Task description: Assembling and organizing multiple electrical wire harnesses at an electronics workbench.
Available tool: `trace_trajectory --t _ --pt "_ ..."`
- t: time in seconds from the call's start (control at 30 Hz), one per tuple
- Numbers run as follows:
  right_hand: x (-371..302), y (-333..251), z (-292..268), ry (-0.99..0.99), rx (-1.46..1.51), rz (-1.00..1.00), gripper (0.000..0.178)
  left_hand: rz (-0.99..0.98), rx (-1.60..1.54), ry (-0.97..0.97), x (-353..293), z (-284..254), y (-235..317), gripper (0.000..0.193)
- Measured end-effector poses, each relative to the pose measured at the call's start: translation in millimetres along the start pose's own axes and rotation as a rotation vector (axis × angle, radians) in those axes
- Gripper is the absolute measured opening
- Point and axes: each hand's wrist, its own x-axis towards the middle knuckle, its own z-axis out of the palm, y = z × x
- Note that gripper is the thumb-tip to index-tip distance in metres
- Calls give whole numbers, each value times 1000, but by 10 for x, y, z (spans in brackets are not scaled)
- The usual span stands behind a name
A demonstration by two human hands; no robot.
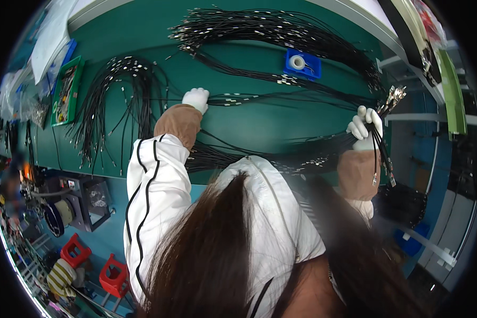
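Black cables (233,99) stretch on the wearer's side of the blue tray (302,64); left of it, the left hand (196,99) fists around them; right, the right hand (366,126) curls round cables.

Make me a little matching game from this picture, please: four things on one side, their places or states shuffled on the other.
Things:
1. Left hand
2. Right hand
3. White roll
4. Green bin

Places or states:
A. Sitting in a small blue tray
B. Closed on a thin cable strand, left of the middle of the green workbench
C. At the workbench's left side, holding small mixed parts
D. Gripping black cables near the workbench's right end

Right pairs: 1-B, 2-D, 3-A, 4-C
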Motion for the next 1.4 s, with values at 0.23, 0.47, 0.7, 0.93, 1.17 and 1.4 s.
trace_trajectory --t 0.23,0.47,0.7,0.93,1.17,1.4 --pt "-269 -302 11 151 87 -172 24 -303 19 142 95 -263 -700 14" --pt "-446 -392 -150 78 172 -246 25 -593 -452 626 -30 -1104 -1083 35" --pt "-101 -48 -77 161 -62 -77 22 -631 -692 -65 -562 -1549 -1483 39" --pt "283 870 811 202 -599 159 18 -269 -1519 -48 -1063 -2302 359 25" --pt "260 1465 951 54 -745 314 26 82 -1188 -344 -1211 -2170 1753 30" --pt "224 1492 942 28 -801 382 41 -43 -883 -261 -1325 -1837 1762 39"
